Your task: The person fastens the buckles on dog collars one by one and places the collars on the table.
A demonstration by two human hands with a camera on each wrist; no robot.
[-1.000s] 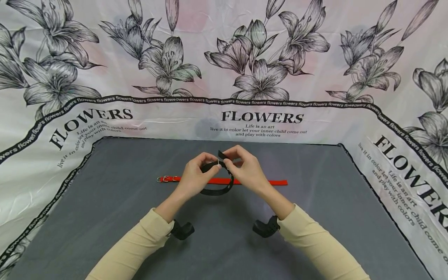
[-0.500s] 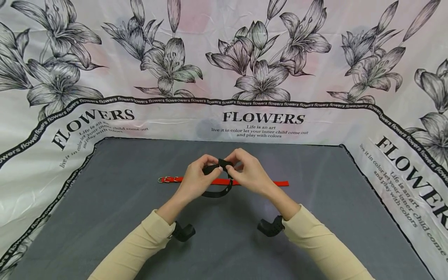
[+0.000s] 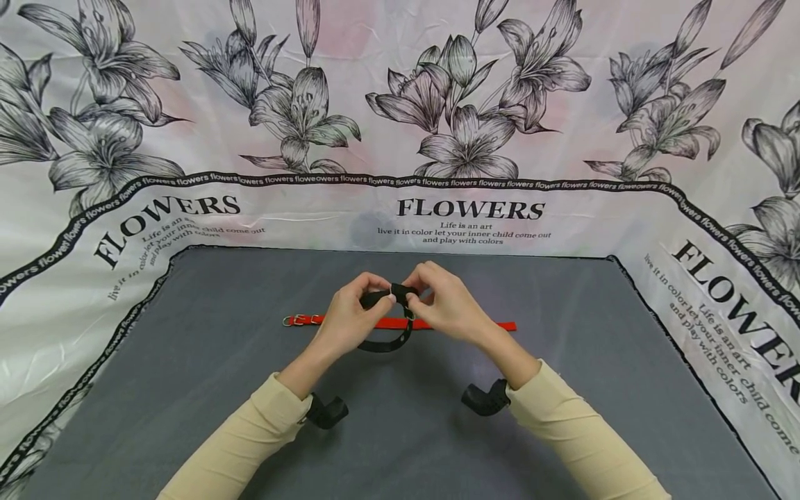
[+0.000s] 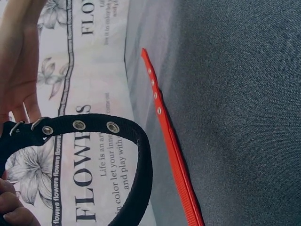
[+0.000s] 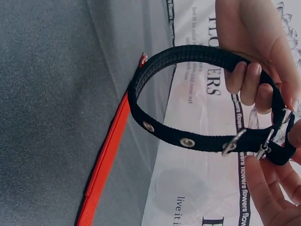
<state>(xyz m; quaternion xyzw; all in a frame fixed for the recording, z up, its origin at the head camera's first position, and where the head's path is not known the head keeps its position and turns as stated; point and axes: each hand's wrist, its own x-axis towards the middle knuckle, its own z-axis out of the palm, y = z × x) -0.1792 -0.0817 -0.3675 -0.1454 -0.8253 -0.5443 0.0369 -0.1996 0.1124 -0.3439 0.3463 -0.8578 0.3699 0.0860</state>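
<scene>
The black collar [image 3: 389, 323], looped above the bench [image 3: 187, 361], is pinched at its buckle [image 5: 263, 146] by the left hand [image 3: 350, 319] and right hand [image 3: 446, 305]. The strap end is best fed squarely, kept clear of the red collar [image 3: 462, 325].

A dark grey mat [image 3: 187, 389] lies on a lily-printed "FLOWERS" cloth [image 3: 469, 125] rising behind.

From my head view both hands cover the looped black nylon collar's [image 3: 387, 340] metal buckle and the middle of the flat red nylon collar [image 3: 462, 325] behind them.
</scene>
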